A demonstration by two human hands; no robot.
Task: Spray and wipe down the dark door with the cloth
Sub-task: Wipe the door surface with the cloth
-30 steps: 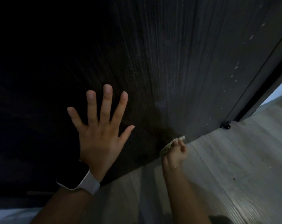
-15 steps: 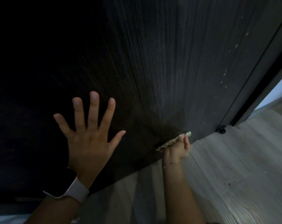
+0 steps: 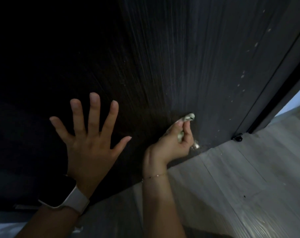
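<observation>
You're in the wipe step, low on the dark door (image 3: 188,66), near its bottom edge. Your right hand (image 3: 173,141) is curled round the cloth (image 3: 188,117), pinching it between thumb and fingers, and a wad of it sticks out above the fingertips against the door face. Your left hand (image 3: 89,143) is spread out, fingers straight and splayed, grasping nothing; it looks braced flat on the door, left of the cloth, though contact is hard to confirm in the dark.

Cloth position: on the door, just above where it meets the floor (image 3: 240,177), left of the small black stopper (image 3: 237,138) at the door's bottom corner.

Next move, my read: pale specks are visible up the door's right side, above and right of the cloth, so sweep that way with steady pressure, keeping the left hand bracing so the door doesn't swing. The far-left part of the door is too dark to judge clean or not.

Counts: one door, one cloth, two hands, one stopper, one watch (image 3: 66,200) on the left wrist, one thin bracelet (image 3: 154,176) on the right wrist. No spray bottle in view.
</observation>
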